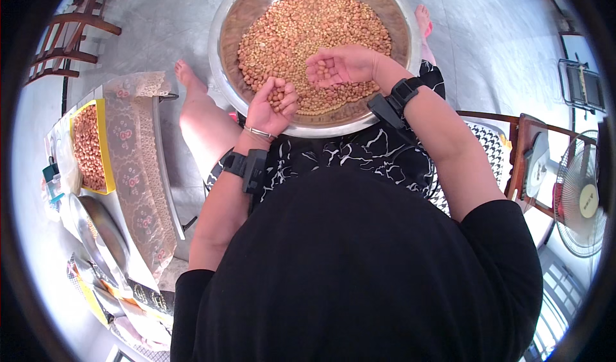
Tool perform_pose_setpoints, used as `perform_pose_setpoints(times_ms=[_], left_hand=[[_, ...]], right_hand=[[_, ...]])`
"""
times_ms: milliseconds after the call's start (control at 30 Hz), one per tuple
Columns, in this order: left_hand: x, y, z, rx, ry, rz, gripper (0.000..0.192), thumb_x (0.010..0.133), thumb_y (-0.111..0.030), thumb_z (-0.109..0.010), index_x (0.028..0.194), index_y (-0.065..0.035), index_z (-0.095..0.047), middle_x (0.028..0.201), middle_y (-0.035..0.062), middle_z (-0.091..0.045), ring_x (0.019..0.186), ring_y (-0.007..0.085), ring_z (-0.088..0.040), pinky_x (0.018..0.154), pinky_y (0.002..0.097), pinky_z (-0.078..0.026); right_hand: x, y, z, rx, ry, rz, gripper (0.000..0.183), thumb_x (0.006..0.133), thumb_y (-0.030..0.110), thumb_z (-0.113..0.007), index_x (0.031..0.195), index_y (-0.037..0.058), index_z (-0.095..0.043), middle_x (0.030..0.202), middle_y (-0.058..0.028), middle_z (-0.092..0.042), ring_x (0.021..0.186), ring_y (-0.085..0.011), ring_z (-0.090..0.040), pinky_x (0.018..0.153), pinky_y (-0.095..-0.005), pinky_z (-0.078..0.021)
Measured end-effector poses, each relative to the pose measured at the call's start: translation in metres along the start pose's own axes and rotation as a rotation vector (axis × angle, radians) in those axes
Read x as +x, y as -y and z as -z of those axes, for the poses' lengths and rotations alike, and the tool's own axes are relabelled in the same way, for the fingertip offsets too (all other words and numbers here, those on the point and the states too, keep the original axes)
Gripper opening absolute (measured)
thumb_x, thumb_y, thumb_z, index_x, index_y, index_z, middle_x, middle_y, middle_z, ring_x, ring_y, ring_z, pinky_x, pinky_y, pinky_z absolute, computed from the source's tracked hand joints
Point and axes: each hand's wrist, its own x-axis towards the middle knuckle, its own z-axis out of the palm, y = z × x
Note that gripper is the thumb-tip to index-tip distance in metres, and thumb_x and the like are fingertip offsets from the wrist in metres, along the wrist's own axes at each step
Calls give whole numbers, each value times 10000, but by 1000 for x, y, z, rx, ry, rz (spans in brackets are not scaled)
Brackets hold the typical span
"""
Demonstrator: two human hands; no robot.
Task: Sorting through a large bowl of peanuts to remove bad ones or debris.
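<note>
A wide stainless steel basin [217, 64] sits between my legs. It holds reddish shelled peanuts [269, 30] mixed with small pale yellow beans [293, 59], probably soybeans. My left hand [273, 103], at the basin's near left side, curls palm up around several peanuts. Over the middle of the mix, my right hand [341, 66] is cupped with its palm turned up, and a few peanuts rest on its fingers. Both hands are apart from each other. How far each is above the mix, I cannot tell.
To the left, a table with a lace-edged cloth [132, 169] bears a yellow-rimmed box [109, 145] of peanuts and a metal bowl [113, 232]. Wooden chairs [82, 23] stand at the far left. An electric fan [584, 198] and a houndstooth-covered seat [486, 143] are on the right.
</note>
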Motion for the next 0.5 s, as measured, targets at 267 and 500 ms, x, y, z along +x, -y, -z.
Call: perform_pose_setpoints(times_ms=[267, 500], left_hand=[[6, 7, -26, 115, -499, -74, 293, 980, -260, -446, 1102, -28, -576, 1011, 100, -566, 753, 186, -512, 574, 265, -417], [0, -3, -7, 68, -245, 11, 262, 984, -268, -438, 1004, -40, -566, 967, 91, -544, 683, 150, -476, 500, 231, -362]], right_hand=[[5, 9, -59, -267, -58, 255, 360, 974, 279, -470, 1121, -25, -594, 1047, -119, -633, 1009, -219, -622, 891, -330, -512], [34, 5, 2, -1258, -357, -140, 362, 850, 252, -657, 1158, 63, -628, 1036, -95, -678, 910, -188, -650, 805, -315, -525]])
